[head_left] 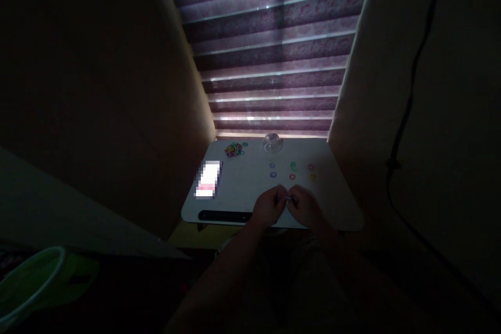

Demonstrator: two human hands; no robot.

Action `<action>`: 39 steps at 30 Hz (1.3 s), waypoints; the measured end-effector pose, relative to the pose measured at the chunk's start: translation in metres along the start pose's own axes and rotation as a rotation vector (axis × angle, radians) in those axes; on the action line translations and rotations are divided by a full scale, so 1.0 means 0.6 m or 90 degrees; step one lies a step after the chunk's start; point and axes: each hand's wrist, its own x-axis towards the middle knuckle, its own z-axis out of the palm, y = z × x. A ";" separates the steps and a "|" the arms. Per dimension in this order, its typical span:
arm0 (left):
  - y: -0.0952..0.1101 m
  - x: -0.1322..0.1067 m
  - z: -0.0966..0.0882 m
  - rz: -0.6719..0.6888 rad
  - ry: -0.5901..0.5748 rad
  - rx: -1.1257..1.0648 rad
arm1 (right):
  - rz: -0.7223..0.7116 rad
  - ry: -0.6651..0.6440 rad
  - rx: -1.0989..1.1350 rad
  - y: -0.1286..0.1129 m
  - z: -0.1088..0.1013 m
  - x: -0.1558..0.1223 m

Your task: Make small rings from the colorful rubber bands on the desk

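Dim white table (pixel 240 182), left hand (pixel 270 205) beside right hand (pixel 305 206), each grip pinched on pale band (pixel 287 198)

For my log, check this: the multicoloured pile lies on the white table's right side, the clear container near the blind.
Wrong side: the head view shows the multicoloured pile on the left side of the white table, the clear container near the blind.

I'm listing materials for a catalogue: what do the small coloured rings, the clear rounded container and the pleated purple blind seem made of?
Small coloured rings: perhaps rubber or soft plastic, finish unclear; thin loops, one curled. Clear rounded container: glass or plastic, glossy; see-through with highlights. Pleated purple blind: probably fabric or paper, matte; folds, faint pattern, light passing through.
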 end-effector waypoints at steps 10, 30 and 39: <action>0.004 0.000 0.000 0.019 0.007 -0.013 | -0.011 -0.006 -0.027 0.009 0.004 -0.001; -0.010 0.001 0.009 -0.013 0.032 0.039 | -0.037 -0.015 -0.046 0.002 0.004 0.000; -0.024 0.007 0.000 0.022 0.044 -0.103 | -0.034 -0.016 -0.028 0.000 0.001 0.004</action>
